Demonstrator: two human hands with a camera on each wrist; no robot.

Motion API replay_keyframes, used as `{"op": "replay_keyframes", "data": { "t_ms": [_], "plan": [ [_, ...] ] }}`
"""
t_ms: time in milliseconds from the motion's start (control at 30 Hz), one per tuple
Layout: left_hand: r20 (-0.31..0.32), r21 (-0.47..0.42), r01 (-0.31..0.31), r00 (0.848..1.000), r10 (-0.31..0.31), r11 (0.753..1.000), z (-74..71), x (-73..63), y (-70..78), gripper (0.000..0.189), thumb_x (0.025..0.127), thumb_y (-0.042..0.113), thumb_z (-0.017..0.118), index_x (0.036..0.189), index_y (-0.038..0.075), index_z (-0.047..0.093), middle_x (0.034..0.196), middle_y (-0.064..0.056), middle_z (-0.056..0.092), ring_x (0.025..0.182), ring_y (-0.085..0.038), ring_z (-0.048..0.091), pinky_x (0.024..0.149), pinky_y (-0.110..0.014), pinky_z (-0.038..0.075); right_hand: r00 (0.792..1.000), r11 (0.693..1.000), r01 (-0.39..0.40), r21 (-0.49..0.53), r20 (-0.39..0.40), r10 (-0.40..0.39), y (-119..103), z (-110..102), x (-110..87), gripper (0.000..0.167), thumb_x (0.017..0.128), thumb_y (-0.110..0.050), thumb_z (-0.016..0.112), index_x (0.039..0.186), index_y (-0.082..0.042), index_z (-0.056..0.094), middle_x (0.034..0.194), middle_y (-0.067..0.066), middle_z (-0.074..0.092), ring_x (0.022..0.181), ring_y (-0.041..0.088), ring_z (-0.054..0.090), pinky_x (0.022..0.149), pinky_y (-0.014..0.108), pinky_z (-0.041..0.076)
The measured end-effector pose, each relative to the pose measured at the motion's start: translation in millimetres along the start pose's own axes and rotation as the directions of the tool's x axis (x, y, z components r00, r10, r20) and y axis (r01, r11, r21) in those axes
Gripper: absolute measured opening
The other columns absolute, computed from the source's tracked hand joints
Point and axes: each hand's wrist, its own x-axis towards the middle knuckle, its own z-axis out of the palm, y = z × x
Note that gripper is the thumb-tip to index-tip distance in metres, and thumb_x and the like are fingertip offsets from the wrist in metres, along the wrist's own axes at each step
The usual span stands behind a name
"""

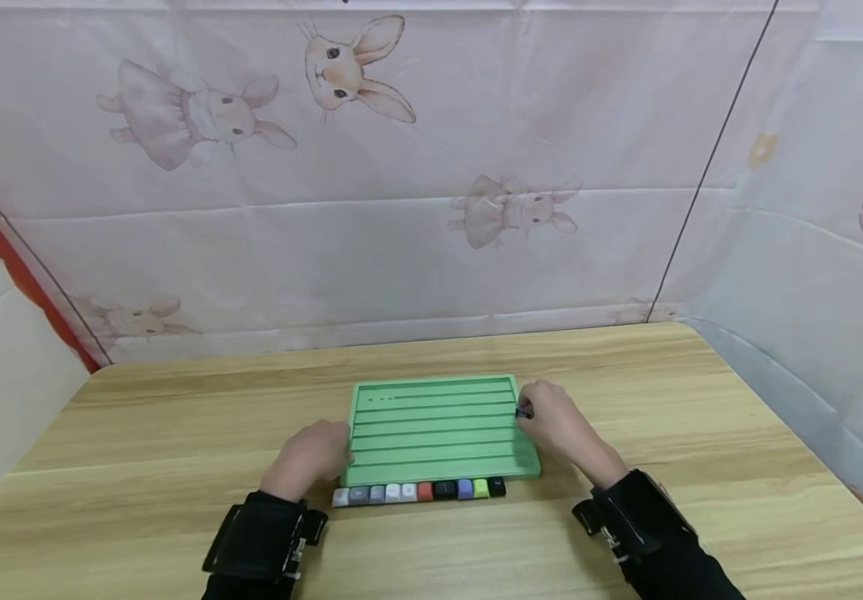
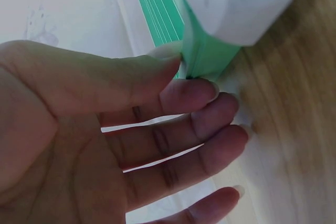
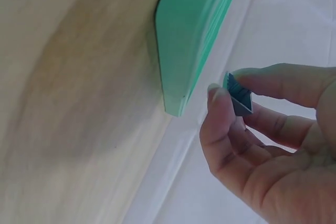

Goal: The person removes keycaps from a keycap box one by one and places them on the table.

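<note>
A light green ridged tray [image 1: 431, 422] lies on the wooden table, its long grooves running from side to side. My left hand [image 1: 310, 457] is at its near left corner; in the left wrist view the thumb and index finger pinch the green edge, the other fingers extended loosely beside it. With thumb and fingertips, my right hand [image 1: 555, 421] holds a small dark keycap [image 3: 240, 96] by the tray's right edge, its hollow underside partly visible. Along the tray's near edge runs a row of keycaps [image 1: 424, 491] in white, grey, red, black, purple and lime.
The wooden table [image 1: 199, 433] spreads around the tray on all sides. Behind it hangs a pale cloth backdrop [image 1: 371, 258] printed with rabbits. A white keycap [image 2: 257, 9] with a mark on it sits close to the left fingertips.
</note>
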Motion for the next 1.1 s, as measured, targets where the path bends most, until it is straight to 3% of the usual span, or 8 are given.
{"op": "replay_keyframes", "data": {
  "t_ms": [400,600,800,933,1100],
  "plan": [
    [0.016,-0.008,-0.001,1.0,0.002,1.0,-2.2,5.9,-2.1,0.012,0.089,0.006,0.056,0.077,0.003,0.054,0.059,-0.004,0.04,0.05,-0.015,0.037,0.047,-0.025,0.029,1.0,0.999,0.0,0.051,0.031,-0.002,-7.2,-3.4,-11.6,0.013,0.076,0.006,0.061,0.082,-0.002,0.052,0.07,0.005,0.051,0.062,0.016,0.047,0.054,0.027,0.041],
    [0.022,-0.009,-0.001,1.0,0.001,1.0,-4.9,7.9,-2.9,0.011,0.089,0.005,0.056,0.077,0.002,0.054,0.06,-0.004,0.042,0.051,-0.015,0.039,0.047,-0.025,0.03,0.999,0.998,0.036,0.051,0.032,-0.037,-9.0,-3.8,-14.1,0.016,0.075,0.009,0.06,0.087,0.0,0.057,0.07,0.005,0.055,0.062,0.014,0.05,0.054,0.026,0.043],
    [0.028,-0.006,-0.007,1.0,0.007,1.0,-5.0,8.5,-3.4,0.012,0.089,0.004,0.055,0.077,0.002,0.054,0.06,-0.004,0.042,0.051,-0.015,0.039,0.047,-0.025,0.03,0.994,0.994,0.088,0.06,0.063,-0.091,-8.8,-4.2,-16.7,0.027,0.07,0.015,0.058,0.092,0.0,0.065,0.083,0.01,0.064,0.072,0.017,0.058,0.062,0.031,0.049],
    [0.032,-0.001,-0.006,0.999,0.006,1.0,-5.5,7.8,-3.4,0.012,0.088,0.004,0.055,0.076,0.002,0.054,0.059,-0.004,0.042,0.05,-0.015,0.039,0.047,-0.025,0.03,0.989,0.993,0.107,0.054,0.096,-0.111,-10.2,-4.8,-18.1,0.024,0.07,0.015,0.06,0.086,-0.001,0.066,0.089,0.011,0.065,0.085,0.024,0.06,0.071,0.037,0.05],
    [0.031,0.004,-0.005,1.0,0.005,1.0,-5.4,6.7,-3.6,0.012,0.088,0.004,0.055,0.077,0.002,0.055,0.059,-0.004,0.043,0.051,-0.015,0.039,0.047,-0.025,0.03,0.981,0.989,0.132,0.059,0.133,-0.139,-11.4,-5.2,-20.9,0.016,0.076,0.009,0.063,0.089,0.0,0.065,0.087,0.01,0.063,0.083,0.023,0.059,0.07,0.037,0.05]
  ]
}}
